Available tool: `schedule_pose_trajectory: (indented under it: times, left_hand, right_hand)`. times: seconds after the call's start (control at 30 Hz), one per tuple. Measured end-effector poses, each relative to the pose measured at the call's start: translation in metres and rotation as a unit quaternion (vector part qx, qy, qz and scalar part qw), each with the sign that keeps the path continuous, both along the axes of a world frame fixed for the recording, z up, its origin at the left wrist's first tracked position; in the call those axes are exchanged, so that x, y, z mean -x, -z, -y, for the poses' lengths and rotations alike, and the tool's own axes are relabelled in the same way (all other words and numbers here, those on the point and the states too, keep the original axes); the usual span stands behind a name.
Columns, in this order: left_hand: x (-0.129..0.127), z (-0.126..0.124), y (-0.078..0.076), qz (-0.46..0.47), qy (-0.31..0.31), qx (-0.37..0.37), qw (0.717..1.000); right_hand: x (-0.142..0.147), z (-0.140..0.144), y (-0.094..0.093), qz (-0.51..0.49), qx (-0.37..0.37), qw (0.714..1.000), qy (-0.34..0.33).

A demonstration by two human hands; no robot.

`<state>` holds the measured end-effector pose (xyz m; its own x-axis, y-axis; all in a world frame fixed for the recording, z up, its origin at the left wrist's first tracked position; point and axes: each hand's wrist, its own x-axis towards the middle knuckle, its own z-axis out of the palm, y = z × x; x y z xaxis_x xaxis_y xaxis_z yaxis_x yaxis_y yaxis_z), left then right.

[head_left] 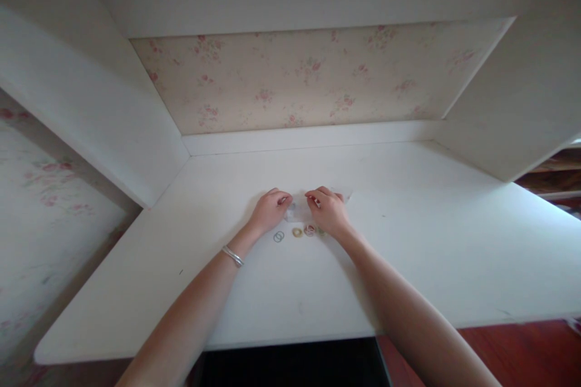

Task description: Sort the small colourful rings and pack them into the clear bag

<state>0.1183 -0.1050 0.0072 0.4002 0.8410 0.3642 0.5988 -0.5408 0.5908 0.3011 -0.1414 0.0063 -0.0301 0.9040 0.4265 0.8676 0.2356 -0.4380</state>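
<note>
both hands pinch a small clear plastic bag (297,210) flat on the white desk (408,242): left hand (270,210) grips its left edge, right hand (330,211) its right edge, fingers curled on the film, probably to keep it taut between them. a row of small rings lies just in front of the wrists: clear rings (278,236), a yellow ring (297,232), a reddish ring (309,230). there's a silver bracelet (233,256) on the left wrist.

Small clear packet (297,210) between the hands: contents too blurred to tell.
</note>
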Motion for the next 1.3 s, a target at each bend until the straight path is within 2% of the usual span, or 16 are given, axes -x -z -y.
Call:
schedule_pose_trajectory:
  times: [0.1, 0.2, 0.33, 0.43, 0.77, 1.0, 1.13, 1.3]
  left_hand:
    - [0.013, 0.008, -0.006, 0.013, -0.017, -0.003, 1.0]
    - [0.029, 0.019, -0.01, 0.009, -0.027, 0.003, 1.0]
    - [0.042, 0.031, -0.01, -0.005, -0.031, 0.011, 0.999]
    - [0.044, 0.037, -0.009, -0.031, -0.017, 0.013, 0.999]
    - [0.051, 0.039, -0.013, -0.086, 0.057, 0.087, 0.991]
    - [0.063, 0.038, -0.016, -0.122, 0.146, 0.171, 0.967]
    - [0.062, 0.042, -0.02, -0.14, 0.154, 0.18, 0.961]
    - [0.058, 0.045, -0.02, -0.141, 0.138, 0.149, 0.969]
  right_hand:
    - [0.004, 0.009, -0.008, 0.005, -0.008, 1.0, -0.027]
    - [0.014, 0.024, -0.016, 0.038, -0.011, 0.994, -0.102]
    - [0.032, 0.043, -0.021, 0.11, -0.013, 0.973, -0.204]
    - [0.043, 0.049, -0.021, 0.161, -0.007, 0.958, -0.237]
    - [0.048, 0.049, -0.016, 0.209, 0.003, 0.946, -0.247]
    - [0.047, 0.049, -0.015, 0.224, -0.003, 0.94, -0.258]
    - [0.045, 0.046, -0.014, 0.202, 0.0, 0.948, -0.244]
    - [0.044, 0.045, -0.014, 0.153, 0.002, 0.96, -0.235]
